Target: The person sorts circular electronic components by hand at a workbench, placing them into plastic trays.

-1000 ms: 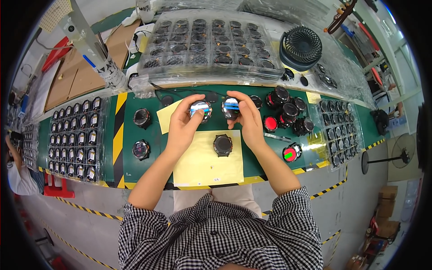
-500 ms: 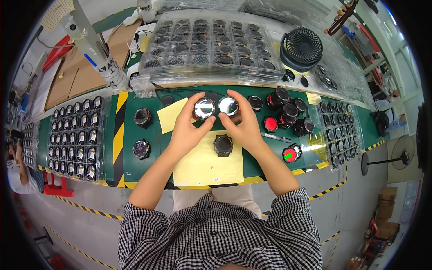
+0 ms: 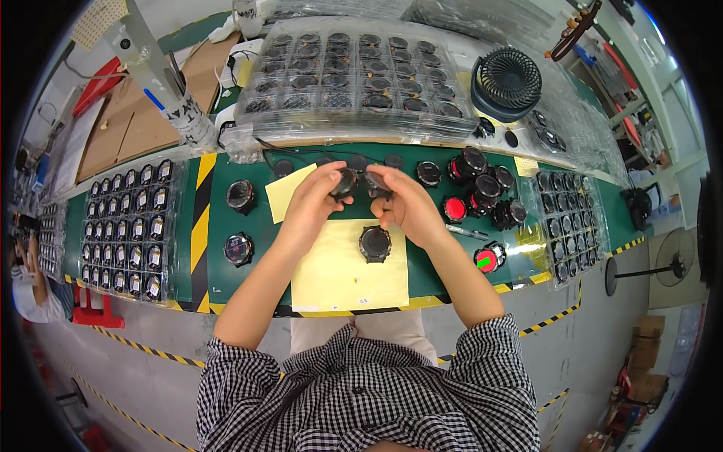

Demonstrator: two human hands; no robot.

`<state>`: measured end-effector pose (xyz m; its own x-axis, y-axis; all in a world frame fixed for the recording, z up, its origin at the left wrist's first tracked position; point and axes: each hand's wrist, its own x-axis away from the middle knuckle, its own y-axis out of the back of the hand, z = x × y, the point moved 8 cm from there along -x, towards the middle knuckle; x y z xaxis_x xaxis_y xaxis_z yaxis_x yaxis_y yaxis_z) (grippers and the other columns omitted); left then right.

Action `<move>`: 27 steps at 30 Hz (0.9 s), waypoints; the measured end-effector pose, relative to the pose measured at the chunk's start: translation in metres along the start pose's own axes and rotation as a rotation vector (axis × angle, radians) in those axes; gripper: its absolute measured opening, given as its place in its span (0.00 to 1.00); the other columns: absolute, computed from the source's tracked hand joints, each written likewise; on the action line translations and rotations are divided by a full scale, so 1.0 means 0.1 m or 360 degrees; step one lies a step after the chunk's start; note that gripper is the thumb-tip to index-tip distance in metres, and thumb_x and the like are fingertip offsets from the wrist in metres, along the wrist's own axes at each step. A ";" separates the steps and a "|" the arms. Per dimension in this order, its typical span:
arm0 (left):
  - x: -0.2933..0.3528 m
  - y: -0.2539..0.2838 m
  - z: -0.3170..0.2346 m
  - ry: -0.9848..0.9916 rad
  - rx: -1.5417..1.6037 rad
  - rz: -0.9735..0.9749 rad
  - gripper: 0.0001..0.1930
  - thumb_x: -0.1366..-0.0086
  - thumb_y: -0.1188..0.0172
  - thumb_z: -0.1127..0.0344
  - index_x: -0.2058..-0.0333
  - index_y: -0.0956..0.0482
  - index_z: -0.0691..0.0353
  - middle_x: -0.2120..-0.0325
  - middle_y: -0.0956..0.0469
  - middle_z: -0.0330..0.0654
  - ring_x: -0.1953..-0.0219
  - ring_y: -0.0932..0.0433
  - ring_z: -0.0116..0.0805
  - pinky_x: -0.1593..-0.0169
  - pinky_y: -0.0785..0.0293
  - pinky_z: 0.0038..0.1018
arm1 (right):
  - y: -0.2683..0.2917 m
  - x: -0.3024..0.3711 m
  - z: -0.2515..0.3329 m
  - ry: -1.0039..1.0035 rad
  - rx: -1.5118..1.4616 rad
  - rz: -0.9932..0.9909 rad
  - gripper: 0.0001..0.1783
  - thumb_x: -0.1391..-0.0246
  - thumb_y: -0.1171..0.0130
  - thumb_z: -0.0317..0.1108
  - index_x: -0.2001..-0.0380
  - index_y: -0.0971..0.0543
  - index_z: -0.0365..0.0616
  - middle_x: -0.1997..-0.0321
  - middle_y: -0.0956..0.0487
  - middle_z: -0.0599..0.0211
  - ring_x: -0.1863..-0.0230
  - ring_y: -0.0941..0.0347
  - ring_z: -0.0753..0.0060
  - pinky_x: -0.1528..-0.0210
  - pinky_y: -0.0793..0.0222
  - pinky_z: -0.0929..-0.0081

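Above the yellow sheet (image 3: 324, 282), my left hand (image 3: 310, 207) holds a round watch (image 3: 346, 183) tilted between thumb and fingers. Close beside it, a second dark watch (image 3: 376, 185) is gripped by my right hand (image 3: 410, 203), its near side partly covered by the fingers. The two watches are held almost edge to edge, apart from the table. Nearer me, another round black watch (image 3: 374, 244) lies face up on the yellow sheet. Several small black discs (image 3: 283, 168) with thin cables lie on the green mat behind my hands.
Two watches (image 3: 241, 196) lie at the left, near a tray of watch parts (image 3: 124, 226). To the right are a cluster of black watches (image 3: 482, 181), a pen (image 3: 467, 232), a watch with a red-and-green screen (image 3: 489, 258) and another tray (image 3: 568, 218). Stacked clear trays (image 3: 354, 120) and a fan (image 3: 506, 81) stand behind.
Both watches have been turned in my hands: their shiny, mirror-like sides faced up before, and now dark sides show. The black discs behind are less covered.
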<state>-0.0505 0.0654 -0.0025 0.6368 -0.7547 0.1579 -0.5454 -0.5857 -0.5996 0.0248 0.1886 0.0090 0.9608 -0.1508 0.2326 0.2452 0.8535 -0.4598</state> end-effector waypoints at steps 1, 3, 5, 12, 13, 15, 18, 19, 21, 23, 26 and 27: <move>0.02 -0.03 -0.10 -0.0199 -0.0304 -0.0060 0.17 0.32 0.48 0.65 0.47 0.29 0.62 0.59 0.24 0.38 0.58 0.25 0.26 0.55 0.30 0.21 | -0.01 0.03 0.08 0.0131 0.0181 -0.0065 0.21 0.35 0.55 0.39 0.42 0.33 0.42 0.64 0.27 0.70 0.73 0.31 0.83 0.76 0.32 0.86; 0.06 -0.09 -0.25 -0.0536 -0.0738 -0.0061 0.18 0.34 0.48 0.72 0.44 0.31 0.61 0.57 0.25 0.36 0.56 0.27 0.23 0.53 0.31 0.19 | -0.01 0.07 0.14 0.0337 0.0454 -0.0125 0.20 0.36 0.53 0.36 0.43 0.33 0.42 0.66 0.28 0.71 0.73 0.31 0.83 0.77 0.32 0.85; 0.08 -0.09 -0.24 -0.0561 -0.0720 -0.0071 0.18 0.34 0.48 0.73 0.45 0.31 0.61 0.58 0.25 0.36 0.57 0.27 0.23 0.54 0.31 0.20 | -0.06 0.13 0.24 0.0608 0.0790 -0.0181 0.20 0.38 0.49 0.30 0.43 0.32 0.42 0.67 0.28 0.70 0.74 0.31 0.83 0.78 0.31 0.83; -0.04 -0.04 0.09 0.0231 0.0399 0.0200 0.18 0.32 0.45 0.61 0.48 0.29 0.64 0.66 0.23 0.37 0.64 0.24 0.28 0.60 0.27 0.24 | -0.01 -0.02 -0.14 -0.0302 -0.0667 0.0221 0.26 0.36 0.50 0.44 0.42 0.33 0.38 0.62 0.24 0.66 0.73 0.31 0.79 0.81 0.38 0.85; -0.03 -0.03 0.13 0.0333 0.0443 0.0180 0.20 0.31 0.47 0.56 0.48 0.29 0.64 0.68 0.23 0.37 0.65 0.23 0.29 0.60 0.27 0.25 | 0.02 -0.04 -0.16 -0.0303 -0.0669 0.0222 0.26 0.36 0.50 0.44 0.42 0.33 0.38 0.62 0.24 0.66 0.73 0.31 0.79 0.81 0.38 0.85; -0.03 0.02 0.12 0.0263 0.0356 0.0109 0.19 0.31 0.48 0.57 0.48 0.29 0.64 0.67 0.23 0.37 0.65 0.24 0.29 0.60 0.27 0.25 | 0.00 -0.04 -0.20 -0.0371 -0.0684 0.0261 0.26 0.36 0.50 0.44 0.42 0.34 0.39 0.62 0.24 0.67 0.72 0.29 0.78 0.79 0.34 0.84; -0.02 0.01 0.03 0.0057 0.0128 0.0006 0.18 0.31 0.48 0.60 0.48 0.29 0.64 0.64 0.23 0.37 0.63 0.25 0.27 0.59 0.29 0.24 | -0.04 0.00 -0.07 -0.0085 -0.0128 0.0115 0.25 0.36 0.49 0.44 0.42 0.33 0.39 0.61 0.25 0.67 0.70 0.27 0.76 0.77 0.30 0.83; 0.00 -0.01 -0.06 -0.0080 -0.0014 -0.0025 0.17 0.32 0.48 0.62 0.48 0.29 0.63 0.63 0.23 0.37 0.62 0.25 0.26 0.58 0.30 0.23 | -0.05 0.01 -0.01 -0.0010 -0.0051 0.0086 0.21 0.36 0.50 0.38 0.43 0.33 0.41 0.60 0.26 0.66 0.70 0.25 0.75 0.75 0.27 0.82; 0.02 -0.03 -0.12 -0.0175 -0.0225 -0.0056 0.17 0.33 0.49 0.65 0.47 0.29 0.63 0.61 0.24 0.38 0.60 0.26 0.25 0.56 0.30 0.23 | -0.04 0.02 0.04 0.0130 0.0121 0.0052 0.20 0.36 0.52 0.34 0.43 0.32 0.42 0.61 0.26 0.66 0.70 0.26 0.76 0.76 0.27 0.82; 0.04 -0.04 -0.16 -0.0273 -0.0436 -0.0088 0.18 0.34 0.51 0.68 0.46 0.29 0.64 0.59 0.25 0.38 0.59 0.28 0.25 0.55 0.31 0.23 | -0.05 0.05 0.10 0.0269 0.0295 0.0019 0.19 0.37 0.54 0.31 0.43 0.32 0.43 0.61 0.27 0.65 0.71 0.26 0.76 0.77 0.28 0.82; 0.07 -0.06 -0.22 -0.0420 -0.0591 -0.0105 0.19 0.38 0.52 0.73 0.47 0.28 0.62 0.59 0.25 0.37 0.58 0.28 0.23 0.53 0.32 0.22 | -0.09 0.08 0.14 0.0366 0.0418 -0.0009 0.20 0.38 0.59 0.25 0.43 0.32 0.44 0.62 0.27 0.65 0.72 0.27 0.78 0.77 0.28 0.83; 0.08 -0.08 -0.23 -0.0421 -0.0576 -0.0103 0.20 0.38 0.53 0.74 0.47 0.28 0.62 0.59 0.25 0.36 0.58 0.28 0.22 0.53 0.32 0.21 | -0.09 0.09 0.14 0.0382 0.0427 -0.0008 0.20 0.38 0.59 0.25 0.43 0.32 0.44 0.62 0.27 0.66 0.73 0.27 0.79 0.77 0.28 0.83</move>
<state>-0.0539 0.0571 0.0213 0.7676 -0.6391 -0.0479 -0.6253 -0.7305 -0.2746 0.0296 0.1861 0.0274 0.9705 -0.2407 0.0117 0.2377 0.9483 -0.2102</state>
